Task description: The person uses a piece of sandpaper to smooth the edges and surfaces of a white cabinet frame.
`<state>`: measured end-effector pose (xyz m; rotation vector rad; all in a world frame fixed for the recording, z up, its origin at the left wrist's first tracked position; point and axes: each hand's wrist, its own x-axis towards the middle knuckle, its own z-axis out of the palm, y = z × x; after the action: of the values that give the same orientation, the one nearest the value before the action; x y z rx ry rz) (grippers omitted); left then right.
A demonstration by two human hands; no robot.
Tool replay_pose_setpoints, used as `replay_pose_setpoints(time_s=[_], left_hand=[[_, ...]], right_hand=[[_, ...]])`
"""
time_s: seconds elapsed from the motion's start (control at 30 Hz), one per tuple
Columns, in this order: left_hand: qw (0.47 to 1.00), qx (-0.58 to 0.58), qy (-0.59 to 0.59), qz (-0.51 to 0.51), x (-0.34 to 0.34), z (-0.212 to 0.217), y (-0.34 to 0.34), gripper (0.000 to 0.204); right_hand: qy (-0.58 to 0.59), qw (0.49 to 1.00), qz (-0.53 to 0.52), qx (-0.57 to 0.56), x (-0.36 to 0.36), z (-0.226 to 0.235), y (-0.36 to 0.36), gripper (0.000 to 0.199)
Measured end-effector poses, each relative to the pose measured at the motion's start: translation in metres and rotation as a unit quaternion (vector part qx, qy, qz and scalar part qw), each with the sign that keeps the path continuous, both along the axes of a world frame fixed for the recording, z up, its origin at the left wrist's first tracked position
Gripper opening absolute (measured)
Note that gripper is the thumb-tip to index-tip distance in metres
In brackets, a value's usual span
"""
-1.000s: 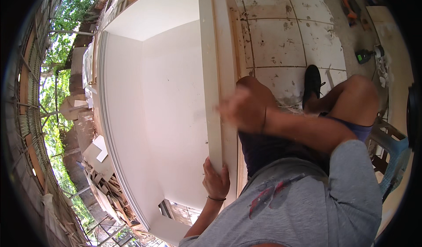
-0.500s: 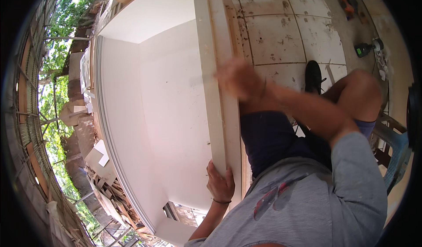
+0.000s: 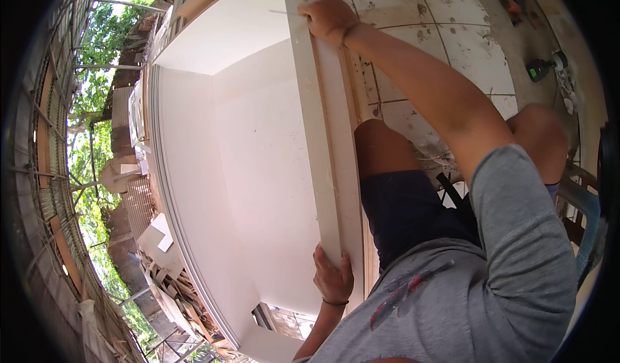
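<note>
A large white box-like cabinet (image 3: 258, 169) lies in front of me, with a long pale rail (image 3: 311, 131) along its near edge. At the lower end of that rail, my left hand (image 3: 334, 279) is closed over the edge, fingers on the inner side and thumb on top. Farther up, my right hand (image 3: 330, 20) is closed above the same rail. A thin greyish strip (image 3: 284, 12) pokes out from its fingers toward the cabinet's inside; its exact kind cannot be made out. Small dark specks dot the inner panel.
My legs are beside the cabinet over a dirty tiled floor (image 3: 445, 47). At the right lie a dark power tool with a green patch (image 3: 537, 70) and an orange-handled tool (image 3: 512, 5). A blue-grey chair (image 3: 584, 211) is by my side. Scrap wood (image 3: 184, 298) is piled beyond the cabinet.
My right hand has moved up along the rail, away from my body, and the thin strip now shows. The left hand keeps its hold. The view has shifted slightly.
</note>
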<state>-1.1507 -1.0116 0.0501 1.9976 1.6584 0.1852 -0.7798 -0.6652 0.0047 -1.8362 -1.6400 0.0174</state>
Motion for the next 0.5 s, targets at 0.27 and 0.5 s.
replay_pose_setpoints(time_s=[0.27,0.5], left_hand=[[1.000,-0.018,-0.015,0.012,-0.006,0.000,-0.002,0.055],[1.000,0.008,-0.014,-0.006,0.000,0.005,0.000,0.055]], right_hand=[[0.041,0.970,0.234,0.052,-0.153,0.010,-0.239,0.007],[0.039,0.993,0.107,-0.020,-0.096,-0.021,-0.134,0.017]])
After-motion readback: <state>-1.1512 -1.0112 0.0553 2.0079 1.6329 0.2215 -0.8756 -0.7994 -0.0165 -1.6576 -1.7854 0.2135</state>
